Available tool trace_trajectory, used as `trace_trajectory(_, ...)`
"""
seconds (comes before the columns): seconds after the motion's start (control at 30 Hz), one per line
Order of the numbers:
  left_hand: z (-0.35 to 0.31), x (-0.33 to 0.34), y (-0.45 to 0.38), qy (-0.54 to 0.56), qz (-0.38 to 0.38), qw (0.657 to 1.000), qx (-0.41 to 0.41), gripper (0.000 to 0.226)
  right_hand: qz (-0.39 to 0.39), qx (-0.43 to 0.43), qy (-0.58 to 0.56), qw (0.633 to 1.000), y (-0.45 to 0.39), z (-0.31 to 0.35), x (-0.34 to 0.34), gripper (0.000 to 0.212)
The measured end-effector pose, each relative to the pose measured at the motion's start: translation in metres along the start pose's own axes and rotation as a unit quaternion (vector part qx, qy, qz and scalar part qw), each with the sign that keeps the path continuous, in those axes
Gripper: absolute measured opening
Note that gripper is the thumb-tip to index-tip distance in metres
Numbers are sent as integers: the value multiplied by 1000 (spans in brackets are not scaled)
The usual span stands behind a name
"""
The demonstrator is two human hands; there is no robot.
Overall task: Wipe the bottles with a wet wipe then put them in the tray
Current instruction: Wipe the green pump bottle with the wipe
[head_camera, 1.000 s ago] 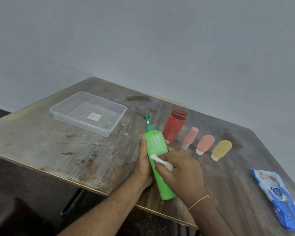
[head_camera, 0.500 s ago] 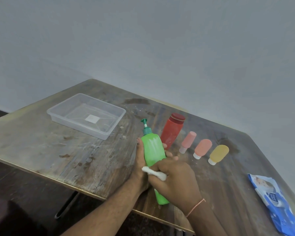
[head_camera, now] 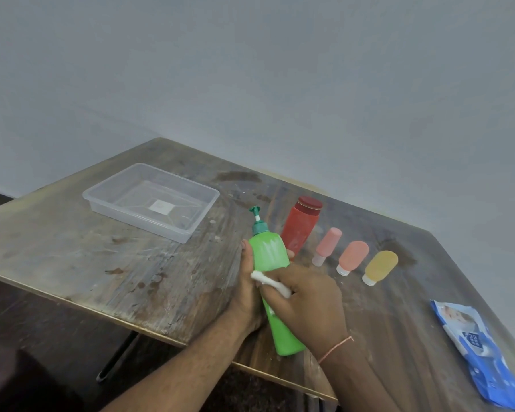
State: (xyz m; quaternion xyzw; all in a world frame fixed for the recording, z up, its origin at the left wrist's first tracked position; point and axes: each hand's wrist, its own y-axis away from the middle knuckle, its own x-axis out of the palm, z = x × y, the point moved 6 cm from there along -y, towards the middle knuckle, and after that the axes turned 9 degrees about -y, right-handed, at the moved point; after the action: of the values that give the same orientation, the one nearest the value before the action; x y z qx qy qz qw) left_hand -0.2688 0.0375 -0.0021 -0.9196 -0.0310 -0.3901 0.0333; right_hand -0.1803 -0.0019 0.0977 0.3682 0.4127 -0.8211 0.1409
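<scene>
Left hand (head_camera: 247, 288) grips the green pump bottle (head_camera: 269, 257) mid-frame, right hand (head_camera: 305, 301) pinches the wet wipe (head_camera: 269, 282) against it. Tray (head_camera: 191, 230) sits empty, upper left. Risk – a slick bottle slipping and toppling the red bottle (head_camera: 299, 230) just behind.

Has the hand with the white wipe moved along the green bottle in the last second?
Yes. The right hand with the wipe has slid down the green bottle, away from its pump, baring more of its upper body.
</scene>
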Motion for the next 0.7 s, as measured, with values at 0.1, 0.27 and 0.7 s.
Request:
trace_trajectory(0.1, -1, 0, 1, -5, -1, 1000, 0, 96, -29, 20, 2, 999, -5, -6, -6, 21)
trace_trajectory(0.27, 3, 0, 0, 7, 10, 1000, -3, 96, 36, -4, -13, 999, 5, -7, 0, 17)
trace_trajectory(0.7, 3, -7, 0, -12, 2, 1000, 0, 100, 43, -29, -15, 999, 2, -4, 5, 18)
